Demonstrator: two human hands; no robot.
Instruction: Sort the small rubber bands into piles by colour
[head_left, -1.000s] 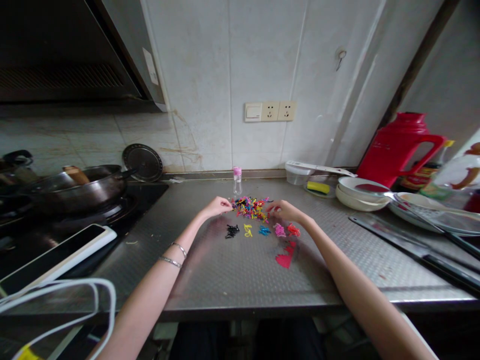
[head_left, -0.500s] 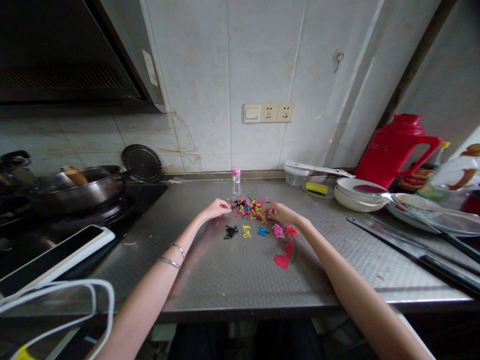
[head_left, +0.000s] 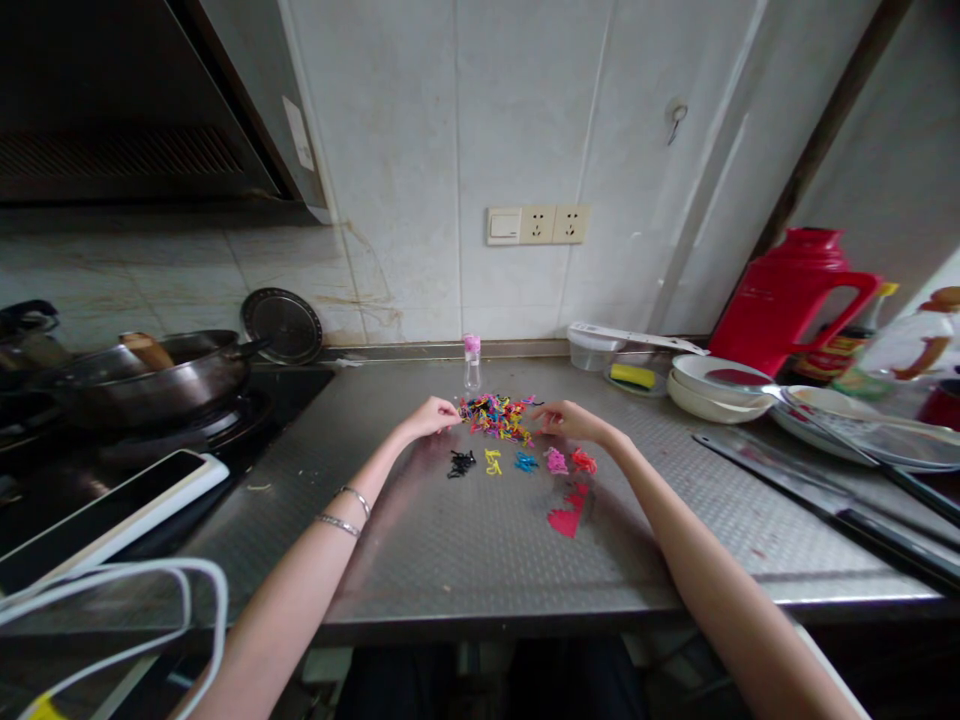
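A mixed heap of small colourful rubber bands [head_left: 496,416] lies on the steel counter. My left hand [head_left: 433,414] is at the heap's left edge, thumb and fingers pinched together; what they hold is too small to make out. On the right side, my right hand [head_left: 568,420] has its forefinger and thumb apart beside the heap, and a dark band shows by the fingertip. In front lie small sorted piles: black bands [head_left: 461,463], yellow bands [head_left: 493,462], blue bands [head_left: 526,462], pink bands [head_left: 556,460] and red bands [head_left: 583,460]. Behind the heap stands a clear bottle with a pink cap [head_left: 472,362].
A torn red and clear wrapper [head_left: 568,512] lies nearer me. At right are a knife [head_left: 780,482], bowls [head_left: 712,398], a yellow sponge [head_left: 632,376] and a red thermos [head_left: 784,300]. A pan [head_left: 161,375] and a white device [head_left: 112,515] are at left.
My right hand has drawn slightly right, off the heap's edge, and its fingers have spread. My left hand has hardly moved.
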